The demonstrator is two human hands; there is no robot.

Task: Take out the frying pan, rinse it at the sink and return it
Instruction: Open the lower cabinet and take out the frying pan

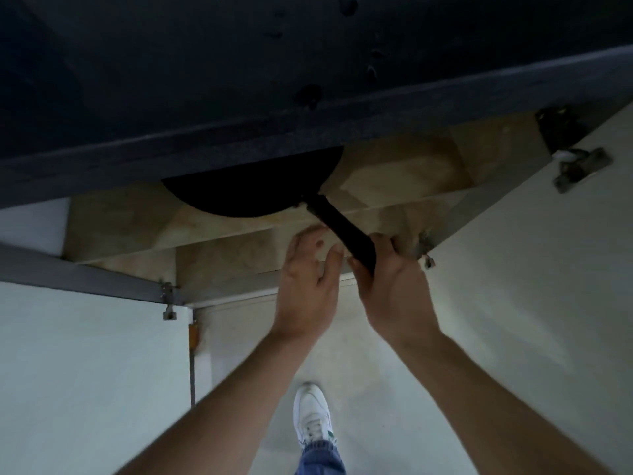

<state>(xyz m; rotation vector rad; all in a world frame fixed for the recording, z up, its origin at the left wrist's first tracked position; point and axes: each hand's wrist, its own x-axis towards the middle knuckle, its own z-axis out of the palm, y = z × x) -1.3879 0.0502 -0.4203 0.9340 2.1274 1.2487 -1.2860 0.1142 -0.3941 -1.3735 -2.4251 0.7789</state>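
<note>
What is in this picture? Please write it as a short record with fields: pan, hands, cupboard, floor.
pan: black frying pan lies on a cupboard shelf, partly hidden under the dark counter
right hand: right hand grips the pan handle
left hand: left hand open, fingers spread, beside the handle at the shelf edge
cupboard: both doors open; right door, left door
floor: one white shoe visible

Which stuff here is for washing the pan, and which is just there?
For the job:
frying pan, half inside the cupboard
right hand, gripping its handle
left hand, open beside the handle

Just there:
cupboard doors, open
dark countertop
white shoe
</note>
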